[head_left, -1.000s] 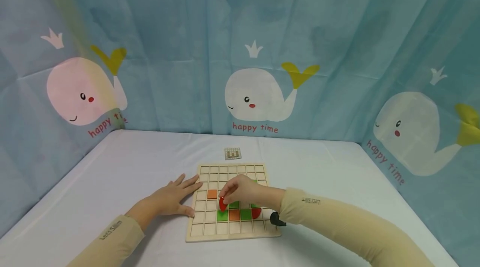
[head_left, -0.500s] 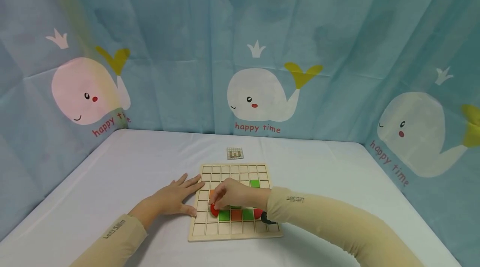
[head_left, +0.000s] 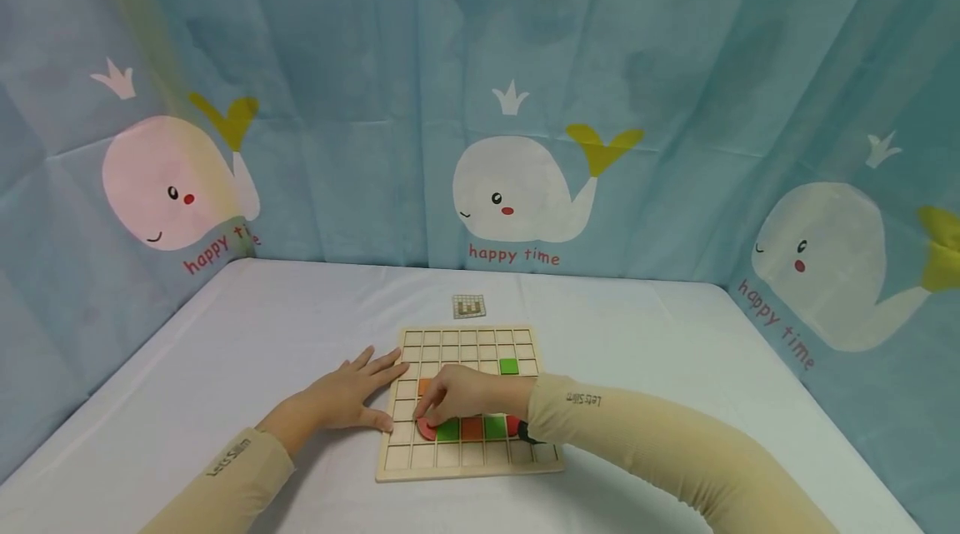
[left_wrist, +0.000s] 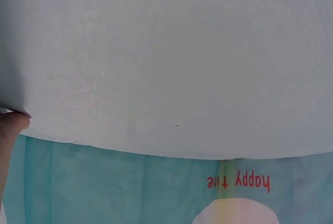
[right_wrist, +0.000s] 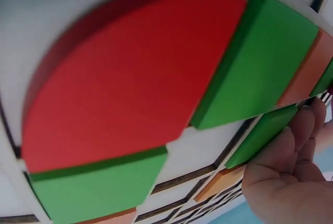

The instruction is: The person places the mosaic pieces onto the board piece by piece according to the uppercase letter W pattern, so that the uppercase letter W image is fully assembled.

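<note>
A wooden grid board [head_left: 468, 476] lies on the white table with green, orange and red tiles in its cells. My right hand [head_left: 468, 395] pinches a red quarter-round tile [head_left: 426, 430] at the left end of a row, beside a green tile [head_left: 447, 431]. That row continues with an orange tile [head_left: 472, 429], another green tile [head_left: 495, 427] and a second red quarter-round tile [right_wrist: 135, 78], large in the right wrist view. My left hand [head_left: 345, 395] rests spread on the board's left edge, fingertips and thumb on the rim. The right hand hides part of the middle cells.
A small card [head_left: 468, 306] with a brown pattern on a grid lies behind the board. One green tile [head_left: 509, 366] sits in an upper right cell. An orange tile [head_left: 424, 386] is partly hidden by the right hand. Blue curtain [head_left: 337, 142] surrounds the table.
My right hand has carried the red quarter-round tile left and down to the row's left end, where the tile now lies flatter. The left hand stays on the board's edge.
</note>
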Available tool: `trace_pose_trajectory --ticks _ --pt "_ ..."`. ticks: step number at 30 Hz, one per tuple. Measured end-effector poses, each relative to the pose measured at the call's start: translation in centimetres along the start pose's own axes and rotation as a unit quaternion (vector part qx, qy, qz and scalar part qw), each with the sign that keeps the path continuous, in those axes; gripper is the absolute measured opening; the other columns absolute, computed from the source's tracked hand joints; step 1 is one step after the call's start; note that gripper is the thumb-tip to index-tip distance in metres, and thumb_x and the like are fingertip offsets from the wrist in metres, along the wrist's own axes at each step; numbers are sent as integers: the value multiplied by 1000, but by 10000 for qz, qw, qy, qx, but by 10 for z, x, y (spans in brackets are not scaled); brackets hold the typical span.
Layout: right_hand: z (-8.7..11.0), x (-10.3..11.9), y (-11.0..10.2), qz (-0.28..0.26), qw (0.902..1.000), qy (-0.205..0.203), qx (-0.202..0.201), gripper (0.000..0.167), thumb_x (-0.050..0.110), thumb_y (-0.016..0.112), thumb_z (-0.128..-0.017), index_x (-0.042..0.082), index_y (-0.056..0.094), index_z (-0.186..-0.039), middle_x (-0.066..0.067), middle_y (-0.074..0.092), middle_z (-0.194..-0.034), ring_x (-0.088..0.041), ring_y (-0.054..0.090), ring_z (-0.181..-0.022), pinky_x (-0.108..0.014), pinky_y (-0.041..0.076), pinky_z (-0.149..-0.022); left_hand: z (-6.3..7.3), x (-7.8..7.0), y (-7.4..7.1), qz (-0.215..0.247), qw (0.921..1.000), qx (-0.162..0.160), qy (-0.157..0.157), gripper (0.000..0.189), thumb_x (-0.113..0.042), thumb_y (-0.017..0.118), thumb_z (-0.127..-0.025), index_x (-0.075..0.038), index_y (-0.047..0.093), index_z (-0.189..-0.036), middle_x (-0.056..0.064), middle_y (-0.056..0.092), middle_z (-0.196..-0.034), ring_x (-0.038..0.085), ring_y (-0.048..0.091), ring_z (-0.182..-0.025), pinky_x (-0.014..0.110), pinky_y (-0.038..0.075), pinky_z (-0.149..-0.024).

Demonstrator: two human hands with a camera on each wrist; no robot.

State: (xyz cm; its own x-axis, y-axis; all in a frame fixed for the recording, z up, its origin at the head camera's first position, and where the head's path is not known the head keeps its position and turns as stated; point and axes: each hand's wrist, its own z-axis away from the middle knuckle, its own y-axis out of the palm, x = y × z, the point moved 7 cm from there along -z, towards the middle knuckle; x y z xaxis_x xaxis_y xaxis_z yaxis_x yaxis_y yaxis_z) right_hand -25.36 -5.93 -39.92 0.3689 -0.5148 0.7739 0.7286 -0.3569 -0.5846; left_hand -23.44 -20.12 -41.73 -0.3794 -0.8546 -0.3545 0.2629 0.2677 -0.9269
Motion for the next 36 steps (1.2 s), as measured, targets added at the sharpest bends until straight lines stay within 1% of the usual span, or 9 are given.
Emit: trace_pose_trajectory --ticks 5,11,16,19,22,26,29,31,36 --pt "-1 -2 -3 -22 10000 -31 6 15 -4 70 -85 3 77 -97 1 64 -71 -7 48 -60 -18 40 -54 0 0 -1 -24 10000 12 -9 93 -61 66 -79 -9 37 -150 15 23 -158 53 14 -140 70 21 -105" --pt "10 -11 -25 -322 9989 -32 -330 17 -3 69 -87 2 76 -101 2 63 -73 -10 52 -64 -22 45 -59 -4 3 0 -80 9999 18 -86 94 -64 65 -78 -10 38 -150 14 24 -159 52 13 -141 69 20 -106" --pt "35 -21 -48 -632 9963 7 -587 19 1 68 -89 1 73 -107 -1 65 -88 -12 55 -77 -24 49 -68 -6 6 1 -138 9998 27 -160 95 -65 66 -77 -11 38 -150 13 24 -158 52 13 -141 69 20 -107" --pt "53 -29 -60 -753 9949 17 -673 21 4 66 -91 0 72 -110 -2 66 -94 -13 55 -83 -25 50 -72 -5 5 2 -120 9999 18 -107 95 -63 67 -77 -10 37 -150 14 24 -158 52 13 -141 69 20 -106" --pt "70 -38 -73 -783 9938 93 -783 24 7 66 -92 -2 70 -114 -5 67 -97 -14 56 -85 -32 52 -76 -4 4 1 -124 9999 -4 -40 96 -63 67 -77 -9 37 -150 15 24 -158 53 14 -140 70 20 -105" --pt "91 -49 -95 -715 9933 289 -862 29 12 63 -94 -2 66 -119 -14 66 -113 -17 60 -94 -41 52 -83 -3 3 1 -141 9999 -5 -52 95 -63 67 -77 -8 37 -150 16 24 -158 54 14 -140 70 21 -105" --pt "106 -55 -111 -673 9931 408 -870 31 15 62 -96 -1 65 -122 -18 63 -123 -20 61 -103 -42 51 -87 -2 2 0 -176 9998 -7 -34 95 -63 67 -77 -8 38 -150 16 24 -157 54 15 -139 71 21 -104" --pt "115 -60 -121 -642 9930 452 -879 32 17 62 -96 0 64 -123 -18 63 -122 -22 61 -105 -43 51 -88 -3 2 -1 -183 9998 -15 -3 95 -62 67 -77 -8 38 -149 17 24 -157 55 15 -139 71 22 -104" --pt "135 -74 -142 -483 9936 524 -875 35 21 65 -94 2 64 -124 -10 65 -114 -24 61 -104 -43 51 -88 -4 3 0 -133 9999 11 -34 95 -64 66 -77 -8 38 -150 16 25 -157 55 15 -139 71 21 -104"
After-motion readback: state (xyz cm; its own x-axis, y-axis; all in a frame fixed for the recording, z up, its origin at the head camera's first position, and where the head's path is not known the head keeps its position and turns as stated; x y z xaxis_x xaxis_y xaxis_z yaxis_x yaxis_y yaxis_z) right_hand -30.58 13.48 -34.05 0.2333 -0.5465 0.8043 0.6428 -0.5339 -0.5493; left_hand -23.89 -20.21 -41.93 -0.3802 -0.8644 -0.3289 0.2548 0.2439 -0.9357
